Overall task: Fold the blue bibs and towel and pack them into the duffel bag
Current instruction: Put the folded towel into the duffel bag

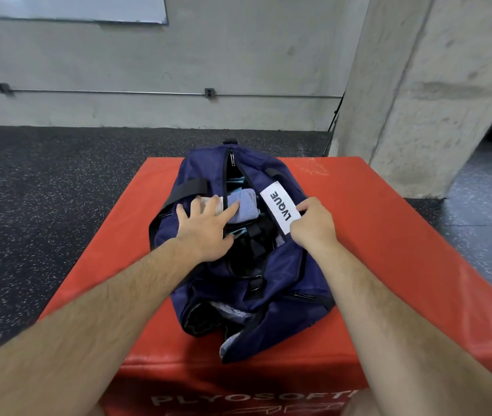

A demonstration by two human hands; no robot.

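A navy duffel bag lies lengthwise on a red foam plyo box, its top zipper open. A folded light blue towel sits in the opening, with a strip of teal fabric showing behind it inside the bag. My left hand lies on the bag's left edge, fingers spread and straight, with the index fingertip touching the towel. My right hand grips the bag's right edge beside the white LVQUE label. More pale blue cloth pokes out of the bag's near end pocket.
The red box stands on dark speckled rubber flooring. A concrete wall with a conduit runs behind, and a thick concrete pillar rises at the back right. Black bag straps lie across the bag's left side.
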